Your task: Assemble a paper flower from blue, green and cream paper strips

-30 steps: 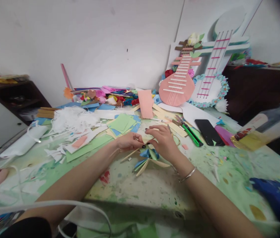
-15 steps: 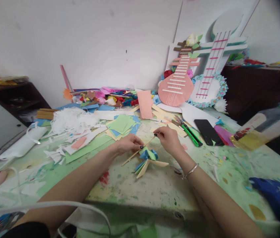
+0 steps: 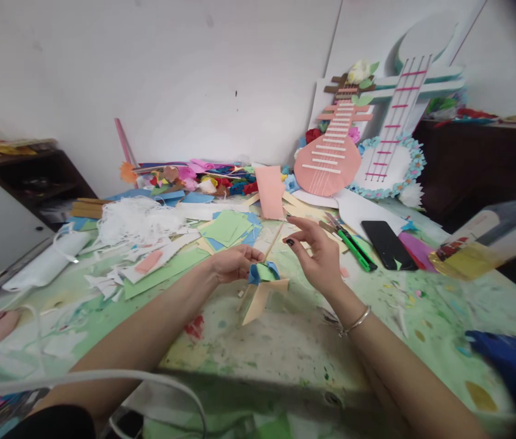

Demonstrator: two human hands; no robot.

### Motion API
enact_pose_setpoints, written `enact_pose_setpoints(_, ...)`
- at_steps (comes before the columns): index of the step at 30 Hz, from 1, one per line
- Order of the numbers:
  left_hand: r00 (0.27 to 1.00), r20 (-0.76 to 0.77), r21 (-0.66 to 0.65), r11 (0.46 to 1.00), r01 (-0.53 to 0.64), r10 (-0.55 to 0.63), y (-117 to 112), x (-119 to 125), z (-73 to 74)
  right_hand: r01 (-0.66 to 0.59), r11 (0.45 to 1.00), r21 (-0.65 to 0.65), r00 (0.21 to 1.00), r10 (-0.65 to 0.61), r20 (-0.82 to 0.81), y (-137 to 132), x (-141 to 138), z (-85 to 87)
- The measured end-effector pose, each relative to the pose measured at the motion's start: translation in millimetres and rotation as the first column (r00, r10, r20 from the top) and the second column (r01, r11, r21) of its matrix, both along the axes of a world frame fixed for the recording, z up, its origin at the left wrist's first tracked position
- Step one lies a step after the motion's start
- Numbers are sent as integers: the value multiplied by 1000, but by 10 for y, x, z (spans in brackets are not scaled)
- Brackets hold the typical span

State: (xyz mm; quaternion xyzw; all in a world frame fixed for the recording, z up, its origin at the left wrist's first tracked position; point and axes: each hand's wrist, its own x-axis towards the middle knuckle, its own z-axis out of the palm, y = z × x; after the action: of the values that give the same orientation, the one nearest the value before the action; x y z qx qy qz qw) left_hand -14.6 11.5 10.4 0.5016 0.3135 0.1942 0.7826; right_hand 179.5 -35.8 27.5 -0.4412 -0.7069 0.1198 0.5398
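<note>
Blue, green and cream folded paper (image 3: 265,273) sits against the left hand (image 3: 233,263), which pinches a thin tan stick (image 3: 273,242). Toward two o'clock, the right hand (image 3: 316,253) is released, fingers parted. Salmon-pink card (image 3: 269,192) is at twelve o'clock on the paint-stained table (image 3: 285,341).

- Your single view looks from your head, forward and down over the table (image 3: 280,353).
- It faces the wall (image 3: 171,79) behind.
- It sits near: your left hand (image 3: 233,265) and right hand (image 3: 319,256) fall about mid-frame, your forearms (image 3: 148,332) entering from below.
</note>
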Motion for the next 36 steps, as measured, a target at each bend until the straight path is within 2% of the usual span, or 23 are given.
enact_pose_setpoints(6, 995, 88, 3, 999, -37, 36, 13, 2, -32, -56, 995, -85, 982, 39, -187, 51, 22, -29)
enact_pose_setpoints(10, 988, 139, -4, 998, -66, 66, -14, 1, -10, -187, 966, -181, 946, 127, -299, 73, -1, -34)
enact_pose_setpoints(12, 988, 137, -5, 997, -72, 72, -36, 10, 9, -294, 920, -258, 916, 193, -352, 78, -22, -31)
enact_pose_setpoints(16, 985, 168, -4, 999, -47, 47, -83, 43, 28, -487, 787, -378, 853, 334, -402, 71, -75, -29)
enact_pose_setpoints(19, 979, 203, 17, 1000, -26, 22, -109, 66, 30, -568, 693, -444, 815, 399, -420, 45, -120, -31)
enact_pose_setpoints(21, 982, 189, 31, 999, -26, 20, -125, 80, 35, -591, 660, -464, 798, 399, -451, 24, -143, -30)
enact_pose_setpoints(24, 990, 141, 40, 999, -21, 16, -151, 110, 45, -597, 655, -462, 792, 391, -469, -5, -158, -17)
enact_pose_setpoints(28, 995, 99, 46, 999, 16, -21, -188, 166, 25, -547, 653, -525, 837, 408, -364, -24, -143, 5)
enact_pose_setpoints(31, 997, 78, 61, 998, -32, 27, -203, 190, -5, -554, 637, -535, 832, 417, -365, -10, -126, -8)
enact_pose_setpoints(34, 994, 77, 121, 989, -81, 72, -194, 160, -4, -533, 670, -518, 844, 371, -389, 18, -112, -46)
enact_pose_setpoints(36, 998, 54, 156, 987, -28, 20, -171, 107, 17, -522, 681, -514, 849, 356, -390, 35, -102, -71)
